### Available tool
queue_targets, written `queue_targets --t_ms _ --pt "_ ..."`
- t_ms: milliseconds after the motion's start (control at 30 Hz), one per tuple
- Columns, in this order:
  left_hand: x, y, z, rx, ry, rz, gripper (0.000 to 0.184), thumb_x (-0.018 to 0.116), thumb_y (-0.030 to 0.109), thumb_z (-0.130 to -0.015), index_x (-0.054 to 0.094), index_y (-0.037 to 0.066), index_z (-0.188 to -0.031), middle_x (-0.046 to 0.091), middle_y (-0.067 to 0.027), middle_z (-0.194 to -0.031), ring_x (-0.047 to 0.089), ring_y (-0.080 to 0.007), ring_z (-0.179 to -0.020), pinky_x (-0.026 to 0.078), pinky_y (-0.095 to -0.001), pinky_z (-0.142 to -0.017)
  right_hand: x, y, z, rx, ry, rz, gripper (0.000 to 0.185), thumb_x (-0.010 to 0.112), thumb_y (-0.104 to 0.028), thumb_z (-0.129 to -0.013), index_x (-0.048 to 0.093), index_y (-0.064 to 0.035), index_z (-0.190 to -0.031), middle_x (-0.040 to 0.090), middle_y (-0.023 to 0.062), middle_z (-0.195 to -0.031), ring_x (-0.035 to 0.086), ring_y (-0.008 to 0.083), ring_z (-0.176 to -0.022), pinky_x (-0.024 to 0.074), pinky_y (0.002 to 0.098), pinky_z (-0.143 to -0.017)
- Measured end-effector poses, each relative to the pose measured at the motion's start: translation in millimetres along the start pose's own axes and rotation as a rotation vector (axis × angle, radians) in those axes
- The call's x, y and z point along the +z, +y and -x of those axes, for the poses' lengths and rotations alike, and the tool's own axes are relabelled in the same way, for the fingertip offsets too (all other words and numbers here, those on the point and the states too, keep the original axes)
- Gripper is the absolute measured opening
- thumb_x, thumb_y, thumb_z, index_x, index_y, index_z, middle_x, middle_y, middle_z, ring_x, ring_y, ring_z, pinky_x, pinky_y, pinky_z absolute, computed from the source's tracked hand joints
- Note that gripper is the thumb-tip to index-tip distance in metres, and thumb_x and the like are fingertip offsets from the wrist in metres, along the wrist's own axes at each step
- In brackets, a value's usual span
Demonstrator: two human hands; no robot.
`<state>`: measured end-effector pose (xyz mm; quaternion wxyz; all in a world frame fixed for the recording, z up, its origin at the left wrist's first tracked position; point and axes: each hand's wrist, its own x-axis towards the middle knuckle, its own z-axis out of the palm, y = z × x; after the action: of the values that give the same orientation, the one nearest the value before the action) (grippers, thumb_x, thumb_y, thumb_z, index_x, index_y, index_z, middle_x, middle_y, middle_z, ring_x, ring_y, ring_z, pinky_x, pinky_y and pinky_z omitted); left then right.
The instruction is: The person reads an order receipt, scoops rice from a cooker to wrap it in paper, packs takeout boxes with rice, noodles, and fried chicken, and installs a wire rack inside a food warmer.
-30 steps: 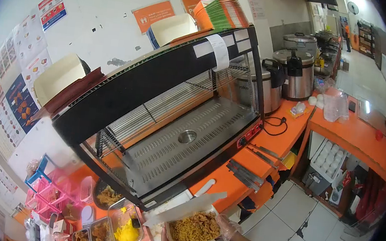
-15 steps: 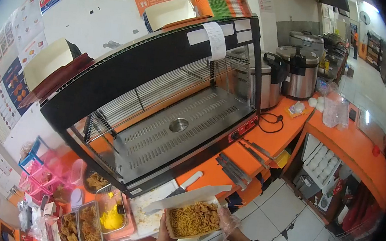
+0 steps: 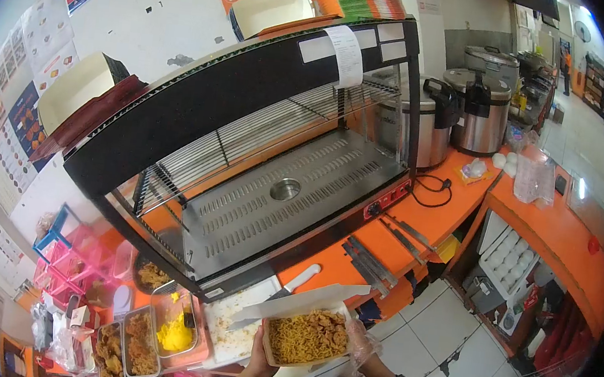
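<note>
An open paper food box [image 3: 326, 294], its lid flap raised at the back, is held between my two hands low in the view. Inside are noodles [image 3: 298, 341], with chunks of fried chicken [image 3: 329, 326] on the right side. My left hand [image 3: 260, 357] is closed round the box's left side. On the right side, my right hand [image 3: 360, 345], in a clear plastic glove, grips the edge; some of its fingers are hidden. Behind the box, a knife [image 3: 298, 280] with a white handle lies on the white cutting board [image 3: 218, 319], its blade partly hidden.
A black food warmer [image 3: 236, 255] fills the middle. Trays of fried chicken [image 3: 142, 345] and a container of yellow food [image 3: 175, 333] stand at left. Metal tongs [image 3: 367, 265] lie on the orange counter [image 3: 332, 254]. Rice cookers [image 3: 476, 111] stand behind, and a pink basket [image 3: 73, 267] at far left.
The view has shifted slightly, so the surroundings sit a little further right. Both hands still hold the box in nearly the same place.
</note>
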<state>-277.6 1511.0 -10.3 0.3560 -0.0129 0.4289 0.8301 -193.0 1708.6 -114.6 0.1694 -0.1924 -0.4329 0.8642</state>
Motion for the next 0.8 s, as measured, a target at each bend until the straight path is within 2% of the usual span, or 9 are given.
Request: queue_targets --t_ms 100,200,333,467,533,633,733,767,800 --pt "-2 2 0 -0.036 -0.01 0.024 0.059 0.032 0.055 -0.095 0.035 0.015 -0.138 0.045 -0.0072 -0.134 0.045 -0.0244 -0.122 0.038 -0.0414 -0.102 15 -9 0 0.095 0.138 -0.003 0.036 0.048 -0.042 -0.095 0.049 -0.0062 -0.101 0.044 -0.0022 -0.089 0.04 0.0093 -0.086 0.0382 0.0283 -0.074" --pt "6 6 2 -0.007 -0.004 -0.033 0.06 0.031 0.056 -0.094 0.036 0.014 -0.138 0.045 -0.0074 -0.135 0.046 -0.0257 -0.122 0.037 -0.0428 -0.102 3 2 -5 0.025 -0.06 -0.118 0.038 0.046 -0.044 -0.096 0.049 -0.0065 -0.103 0.043 -0.001 -0.093 0.04 0.0109 -0.087 0.0383 0.0293 -0.078" --pt "-8 3 0 -0.02 -0.028 0.036 0.065 0.031 0.06 -0.092 0.034 0.015 -0.139 0.043 -0.0081 -0.137 0.044 -0.0277 -0.124 0.036 -0.0462 -0.103 -12 38 -23 0.062 -0.005 -0.07 0.029 0.048 -0.035 -0.096 0.049 -0.007 -0.103 0.044 0.0015 -0.097 0.043 0.0129 -0.088 0.0395 0.0296 -0.081" --pt "-15 11 5 -0.002 -0.017 0.042 0.067 0.034 0.062 -0.09 0.033 0.018 -0.14 0.043 -0.0079 -0.137 0.044 -0.0292 -0.123 0.034 -0.0486 -0.104 -34 82 -50 -0.169 -0.162 0.255 0.031 0.053 -0.036 -0.093 0.051 -0.007 -0.105 0.051 0.0013 -0.097 0.052 0.0106 -0.085 0.0442 0.0259 -0.078" --pt "-13 22 13 0.022 -0.019 0.001 0.068 0.035 0.063 -0.09 0.033 0.018 -0.141 0.043 -0.0078 -0.137 0.044 -0.0294 -0.123 0.033 -0.0489 -0.104 14 53 -36 -0.247 -0.19 0.34 0.032 0.053 -0.036 -0.093 0.049 -0.0067 -0.105 0.049 0.0012 -0.096 0.049 0.0102 -0.084 0.0424 0.0255 -0.077" --pt "-57 27 13 -0.006 0.024 0.202 0.07 0.036 0.064 -0.088 0.033 0.018 -0.141 0.043 -0.0082 -0.136 0.044 -0.0294 -0.123 0.034 -0.0488 -0.104 55 39 -34 -0.131 -0.236 0.246 0.033 0.051 -0.035 -0.094 0.046 -0.0056 -0.109 0.048 0.002 -0.098 0.047 0.0113 -0.088 0.0412 0.0268 -0.079" --pt "-50 51 36 0.139 0.073 -0.004 0.075 0.033 0.068 -0.087 0.033 0.015 -0.14 0.043 -0.0103 -0.137 0.044 -0.033 -0.122 0.037 -0.0512 -0.101 120 -25 -11 0.071 -0.239 0.401 0.034 0.049 -0.032 -0.096 0.044 -0.0045 -0.116 0.048 0.0039 -0.104 0.047 0.0145 -0.097 0.0406 0.0304 -0.086" --pt "-52 59 40 0.185 0.08 -0.074 0.077 0.032 0.069 -0.086 0.033 0.014 -0.14 0.043 -0.0111 -0.137 0.045 -0.0346 -0.121 0.038 -0.0522 -0.099 135 -30 -12 0.072 -0.312 0.455 0.034 0.049 -0.031 -0.096 0.044 -0.0043 -0.117 0.048 0.0042 -0.105 0.047 0.0148 -0.099 0.0404 0.0309 -0.086" --pt "-67 59 37 0.243 0.073 0.004 0.077 0.032 0.068 -0.087 0.032 0.013 -0.141 0.042 -0.0115 -0.138 0.044 -0.0358 -0.122 0.038 -0.0534 -0.099 146 -32 -15 0.073 -0.389 0.511 0.033 0.049 -0.03 -0.096 0.044 -0.0041 -0.117 0.048 0.0046 -0.105 0.046 0.0151 -0.1 0.0402 0.0314 -0.086"
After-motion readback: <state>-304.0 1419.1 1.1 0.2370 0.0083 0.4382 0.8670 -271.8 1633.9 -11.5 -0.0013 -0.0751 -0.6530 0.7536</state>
